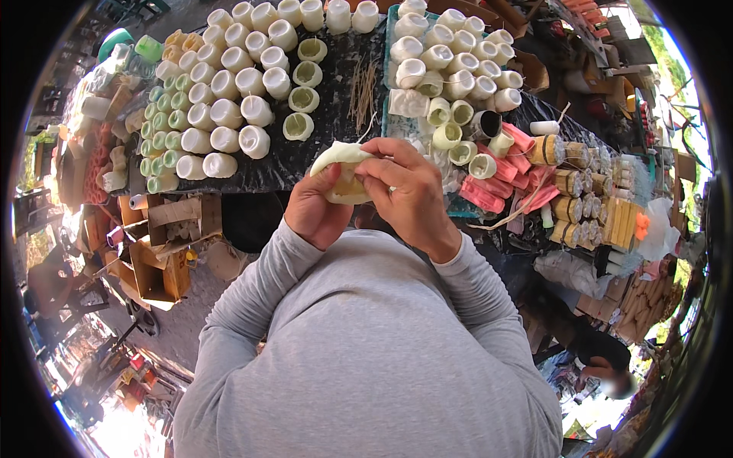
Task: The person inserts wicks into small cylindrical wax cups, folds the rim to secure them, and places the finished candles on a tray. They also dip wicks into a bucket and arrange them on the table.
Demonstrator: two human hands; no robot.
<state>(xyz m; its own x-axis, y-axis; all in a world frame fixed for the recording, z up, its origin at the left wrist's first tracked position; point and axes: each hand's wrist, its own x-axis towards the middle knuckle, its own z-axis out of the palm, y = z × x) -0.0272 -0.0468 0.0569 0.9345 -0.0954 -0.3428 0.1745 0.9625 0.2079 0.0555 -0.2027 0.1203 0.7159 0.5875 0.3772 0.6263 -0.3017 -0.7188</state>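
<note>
- Piece (336,155) of pale, waxy-looking material is held up in both hands at the near edge of the counter (256,182), between the white cup-shaped pieces (225,109) at far left and the pink bundles (482,194) at right.
- Left end is gripped by the left hand (314,206), its thumb pressed on the surface and its fingers curled behind; how those fingers bear cannot be told.
- Right end is pinched by the right hand (401,187), thumb and fingertips closed on it.
- String (369,127) is seen rising from the top right; it is best not pulled, as it could be worked loose.
- Light weight is to be expected, with a soft, bendable wall suggested by the curled upper edge.
- Dents or tears could be caused by hard pinching, and a slightly slick surface may be met.
- Broad, gentle support is best given at both ends, with the thin rim spared.
</note>
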